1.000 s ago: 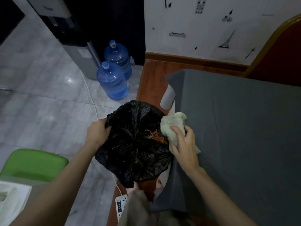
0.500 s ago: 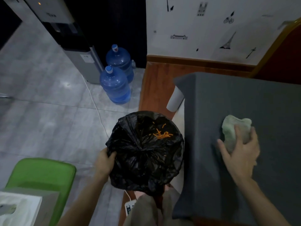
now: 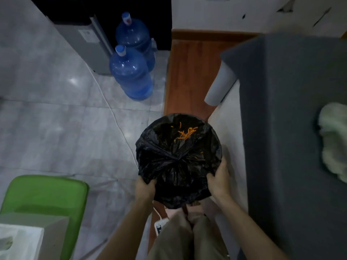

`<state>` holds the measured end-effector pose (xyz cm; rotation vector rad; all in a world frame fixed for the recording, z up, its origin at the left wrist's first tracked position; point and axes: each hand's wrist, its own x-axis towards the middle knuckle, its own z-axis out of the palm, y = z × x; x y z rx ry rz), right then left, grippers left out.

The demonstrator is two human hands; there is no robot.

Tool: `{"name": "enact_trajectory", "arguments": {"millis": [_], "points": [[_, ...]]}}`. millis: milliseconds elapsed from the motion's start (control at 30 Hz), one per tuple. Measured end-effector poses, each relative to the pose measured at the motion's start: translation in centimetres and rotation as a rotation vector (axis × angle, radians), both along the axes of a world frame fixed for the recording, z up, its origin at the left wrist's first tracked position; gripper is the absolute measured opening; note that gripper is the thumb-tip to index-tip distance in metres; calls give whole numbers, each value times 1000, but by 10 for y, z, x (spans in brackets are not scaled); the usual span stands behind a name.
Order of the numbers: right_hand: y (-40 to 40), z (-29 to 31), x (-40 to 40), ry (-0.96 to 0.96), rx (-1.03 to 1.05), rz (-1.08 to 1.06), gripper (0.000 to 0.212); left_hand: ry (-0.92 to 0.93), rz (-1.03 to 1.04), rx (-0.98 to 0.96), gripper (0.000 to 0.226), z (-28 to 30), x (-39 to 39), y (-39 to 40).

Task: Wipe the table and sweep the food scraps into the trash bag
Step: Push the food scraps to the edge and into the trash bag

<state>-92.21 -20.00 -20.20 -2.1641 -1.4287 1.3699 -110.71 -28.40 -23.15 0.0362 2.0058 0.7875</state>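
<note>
Both hands grip the black trash bag (image 3: 178,162) beside the grey worktop (image 3: 293,128).

Left hand (image 3: 145,188) and right hand (image 3: 218,182) have fingers clamped on its near rim — orange food scraps (image 3: 185,133) lie inside; the pale cloth (image 3: 333,139) rests on the worktop, well apart.

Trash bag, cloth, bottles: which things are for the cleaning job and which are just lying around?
For the job: black trash bag, held by left hand and right hand; orange food scraps inside it; pale cloth lying on the grey table.

Just lying about: two blue water bottles, green chair, power strip, white cable.
</note>
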Motion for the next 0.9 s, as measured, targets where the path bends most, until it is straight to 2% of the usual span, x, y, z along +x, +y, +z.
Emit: {"name": "enact_trajectory", "arguments": {"millis": [200,333,433,600,800,900], "points": [[24,-139,-3,-22,-104,-84,80,32,-109,18,44,-122,-14,35],[35,-220,-5,58,-185,-209,71,28,-181,45,43,-200,-26,59],[40,-263,-6,140,-184,-290,75,10,-223,58,43,-247,-32,74],[45,-304,-1,184,-164,-321,79,-19,-283,44,50,-295,-36,87],[46,-318,10,244,-275,-330,83,-22,-306,60,46,-307,-31,85],[53,-306,9,64,-266,-212,75,-45,-330,52,49,-299,-31,87]]}}
